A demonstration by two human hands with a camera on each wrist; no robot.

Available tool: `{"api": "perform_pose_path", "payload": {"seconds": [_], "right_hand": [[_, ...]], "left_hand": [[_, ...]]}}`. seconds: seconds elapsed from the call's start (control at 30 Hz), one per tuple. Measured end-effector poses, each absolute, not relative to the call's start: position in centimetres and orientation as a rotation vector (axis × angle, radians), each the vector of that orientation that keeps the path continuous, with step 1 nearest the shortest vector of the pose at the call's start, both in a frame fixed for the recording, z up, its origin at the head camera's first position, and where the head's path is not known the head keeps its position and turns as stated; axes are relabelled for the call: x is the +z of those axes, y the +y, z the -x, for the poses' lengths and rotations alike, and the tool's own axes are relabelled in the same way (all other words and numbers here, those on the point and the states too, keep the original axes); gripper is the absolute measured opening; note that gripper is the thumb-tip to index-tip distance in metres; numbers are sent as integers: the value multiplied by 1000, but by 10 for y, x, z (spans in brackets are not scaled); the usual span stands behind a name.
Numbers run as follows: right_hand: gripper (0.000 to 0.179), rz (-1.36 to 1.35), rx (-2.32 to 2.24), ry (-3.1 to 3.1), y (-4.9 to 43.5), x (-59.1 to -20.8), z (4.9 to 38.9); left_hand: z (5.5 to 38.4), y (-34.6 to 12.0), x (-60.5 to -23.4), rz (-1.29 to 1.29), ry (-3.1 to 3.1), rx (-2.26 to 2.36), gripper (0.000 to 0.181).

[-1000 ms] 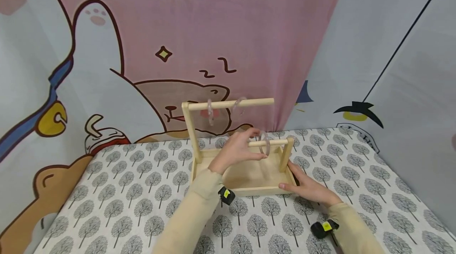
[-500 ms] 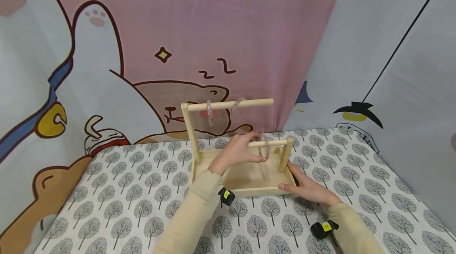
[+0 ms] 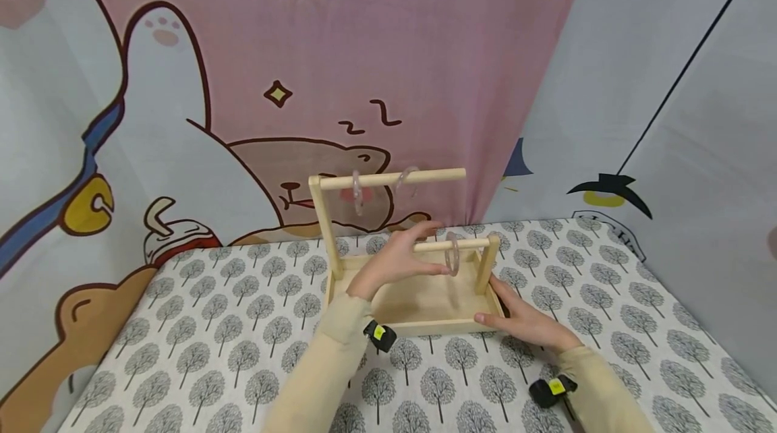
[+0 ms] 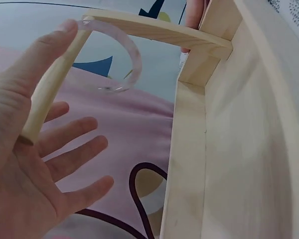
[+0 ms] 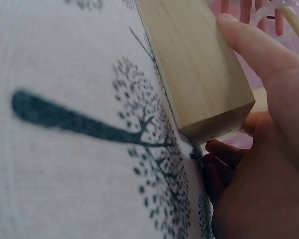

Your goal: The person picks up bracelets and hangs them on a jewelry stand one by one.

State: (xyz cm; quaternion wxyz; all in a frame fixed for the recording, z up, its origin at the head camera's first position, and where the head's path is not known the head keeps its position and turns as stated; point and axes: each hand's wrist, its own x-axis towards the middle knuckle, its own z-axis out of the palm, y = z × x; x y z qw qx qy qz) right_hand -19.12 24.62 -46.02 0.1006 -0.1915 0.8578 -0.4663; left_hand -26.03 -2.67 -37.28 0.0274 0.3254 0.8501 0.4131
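Note:
A wooden bangle stand (image 3: pixel 434 328) has a shallow tray base, a long upper bar (image 3: pixel 437 175) and a shorter lower bar (image 3: pixel 473 243). Around the lower bar hangs a translucent pale pink bangle (image 4: pixel 136 57). My left hand (image 3: pixel 394 261) is beside it with fingers spread; in the left wrist view the thumb tip is right at the bangle's top, while the other fingers stand apart from it. My right hand (image 3: pixel 527 320) grips the tray's right front corner, thumb on the front wall and fingers round the side. Two more bangles, one left (image 3: pixel 357 197) and one right (image 3: pixel 403 179), hang on the upper bar.
The stand rests on a table covered with a tree-print cloth (image 3: pixel 237 352). A curtain (image 3: pixel 388 48) with cartoon animals hangs behind the table. The lower bar's left end (image 4: pixel 27 139) is free, beside the left palm.
The left hand has let go of the bangle on the lower bar and drawn slightly left, its fingers opening. The bangle now hangs there. The right hand has kept its place.

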Motion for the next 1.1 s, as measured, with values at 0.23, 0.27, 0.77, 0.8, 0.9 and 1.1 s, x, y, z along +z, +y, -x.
{"api": "perform_pose_path", "payload": {"seconds": [0.23, 0.27, 0.77, 0.8, 0.9, 1.1], "right_hand": [[92, 542, -1363, 2535, 247, -457, 190], [92, 540, -1361, 2536, 247, -457, 189], [94, 512, -1347, 2525, 246, -457, 189], [94, 501, -1354, 2519, 246, -457, 189], [94, 490, -1360, 2510, 246, -456, 188], [94, 507, -1339, 2531, 247, -456, 189]], "left_hand": [[255, -41, -378, -935, 2592, 1364, 86], [255, -43, -378, -928, 2598, 1363, 86], [252, -71, -397, -891, 2571, 1453, 81], [251, -73, -398, -885, 2573, 1456, 81], [249, -79, -402, -860, 2590, 1449, 82], [245, -90, -408, -791, 2613, 1450, 79]]}}
